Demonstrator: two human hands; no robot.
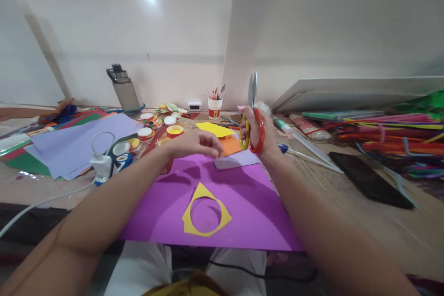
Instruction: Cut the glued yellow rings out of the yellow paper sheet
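Observation:
My right hand grips a pair of scissors with one red and one yellow handle. The blades point up and stand slightly apart. My left hand hovers over the far part of a purple sheet, its fingers loosely bent and nothing visible in them. Beyond it lie yellow paper, orange paper and a lilac piece of paper. Closer to me, a yellow paper scrap with a round hole cut out rests on the purple sheet.
Left of the sheet are open round jars, lilac sheets and a white plug. At the back stand a bottle and a cup of pens. A black phone-like slab and pipe cleaners lie right.

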